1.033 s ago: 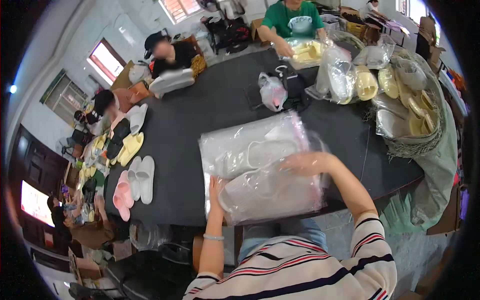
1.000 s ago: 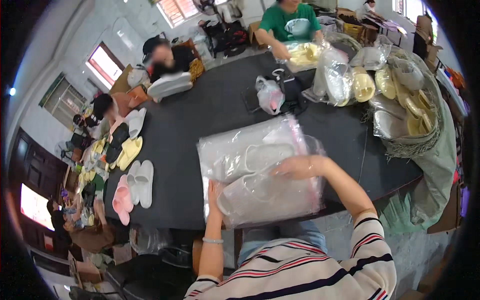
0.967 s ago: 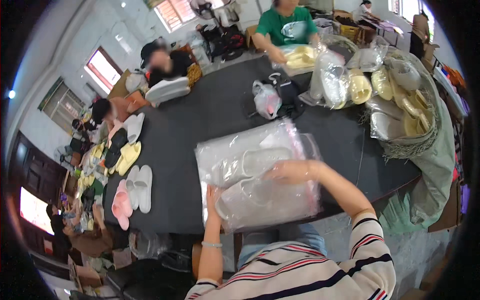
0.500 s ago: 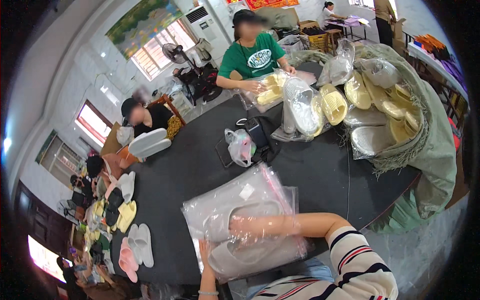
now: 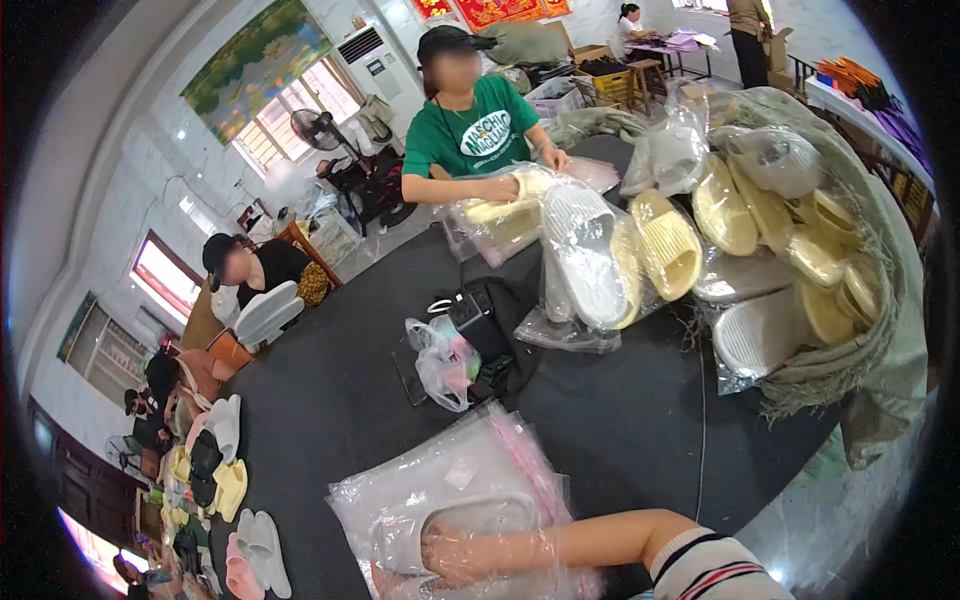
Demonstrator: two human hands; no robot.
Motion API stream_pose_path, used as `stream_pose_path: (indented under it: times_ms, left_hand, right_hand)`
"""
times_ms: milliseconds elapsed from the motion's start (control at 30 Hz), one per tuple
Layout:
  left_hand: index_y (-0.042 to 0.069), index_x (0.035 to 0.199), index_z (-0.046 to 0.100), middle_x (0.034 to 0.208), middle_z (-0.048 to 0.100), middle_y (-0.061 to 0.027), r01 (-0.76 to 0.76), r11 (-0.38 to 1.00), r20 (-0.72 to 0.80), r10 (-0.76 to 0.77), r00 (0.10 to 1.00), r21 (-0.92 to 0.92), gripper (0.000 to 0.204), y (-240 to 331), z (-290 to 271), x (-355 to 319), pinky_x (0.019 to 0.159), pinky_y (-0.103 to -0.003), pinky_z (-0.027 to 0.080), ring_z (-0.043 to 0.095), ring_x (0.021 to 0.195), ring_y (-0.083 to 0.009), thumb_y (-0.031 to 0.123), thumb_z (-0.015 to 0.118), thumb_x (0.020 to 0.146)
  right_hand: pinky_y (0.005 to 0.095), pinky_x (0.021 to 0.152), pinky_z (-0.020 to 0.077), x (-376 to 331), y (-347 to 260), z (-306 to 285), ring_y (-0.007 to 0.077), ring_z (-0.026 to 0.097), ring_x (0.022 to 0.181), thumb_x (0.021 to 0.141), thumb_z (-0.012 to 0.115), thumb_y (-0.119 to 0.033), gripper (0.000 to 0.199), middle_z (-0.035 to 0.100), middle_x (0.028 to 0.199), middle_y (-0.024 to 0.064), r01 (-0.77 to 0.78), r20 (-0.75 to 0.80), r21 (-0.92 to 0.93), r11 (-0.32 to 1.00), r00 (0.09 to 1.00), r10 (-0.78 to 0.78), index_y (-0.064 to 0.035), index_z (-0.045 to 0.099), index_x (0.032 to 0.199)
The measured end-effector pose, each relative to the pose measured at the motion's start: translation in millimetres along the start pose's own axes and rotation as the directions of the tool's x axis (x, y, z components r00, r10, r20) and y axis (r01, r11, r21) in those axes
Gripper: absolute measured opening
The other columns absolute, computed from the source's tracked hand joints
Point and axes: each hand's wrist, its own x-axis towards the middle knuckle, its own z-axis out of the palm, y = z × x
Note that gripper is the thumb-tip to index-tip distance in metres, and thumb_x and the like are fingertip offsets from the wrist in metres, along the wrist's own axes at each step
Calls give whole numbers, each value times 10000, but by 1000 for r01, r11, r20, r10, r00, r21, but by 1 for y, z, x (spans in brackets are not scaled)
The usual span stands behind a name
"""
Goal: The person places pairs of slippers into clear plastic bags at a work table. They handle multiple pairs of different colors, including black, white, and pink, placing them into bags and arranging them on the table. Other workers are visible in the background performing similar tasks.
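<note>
My right hand (image 5: 448,553) reaches from the right inside a clear plastic bag, its fingers at the foot opening of a grey slipper (image 5: 400,541). That slipper lies in the bag on top of a stack of clear plastic bags (image 5: 400,492) with pink edges. Only a little of my left hand (image 5: 384,580) shows at the bag's near left edge, the fingers closed on the plastic; the lower rim of the picture cuts off the rest. Beyond the stack sits a thin plastic carrier bag (image 5: 438,365) with coloured contents, beside a black box-shaped device (image 5: 482,325).
Bagged white slippers (image 5: 580,250) and yellow slippers (image 5: 667,245) lie on the dark table (image 5: 330,400), some spilling from a large woven sack (image 5: 870,330) at the right. A co-worker in green (image 5: 480,130) handles bagged slippers opposite. Several loose slippers (image 5: 262,550) line the left edge.
The view has tilted, so the bag stack and my hands sit lower in the picture. My right hand remains in the bag at the slipper. The co-worker's hand has shifted on the yellow slippers.
</note>
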Motion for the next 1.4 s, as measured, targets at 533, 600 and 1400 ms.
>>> stream_pose_path:
  times_ms: [533, 600, 1400]
  left_hand:
    - [155, 1281, 573, 1234, 593, -175, 44, 998, 73, -40, 997, -46, 375, 2, -9, -8, 996, -460, 385, 562, 1086, -364, 299, 548, 935]
    - [158, 1280, 575, 1226, 600, -176, 41, 998, 82, -36, 996, -50, 366, 2, -9, -11, 987, -457, 397, 574, 1071, -364, 289, 551, 939]
    - [10, 909, 617, 644, 498, -14, 231, 352, -193, -834, 516, -907, 156, 33, -16, -105, 442, -269, 362, 455, 521, -122, 108, 502, 945]
  right_hand:
    - [434, 841, 387, 11, 17, 51, 297, 569, 947, 794, 614, -444, 432, 631, 897, 131, -76, 49, -25, 997, 996, 78, -18, 688, 781]
    - [432, 851, 386, 12, 13, 34, 291, 573, 952, 794, 621, -403, 387, 641, 925, 131, -123, 150, -12, 992, 981, 123, -22, 690, 804]
    - [453, 922, 392, 12, 32, 1, 311, 624, 870, 706, 657, -238, 236, 652, 853, 147, 213, -350, -198, 957, 897, -272, -25, 661, 809]
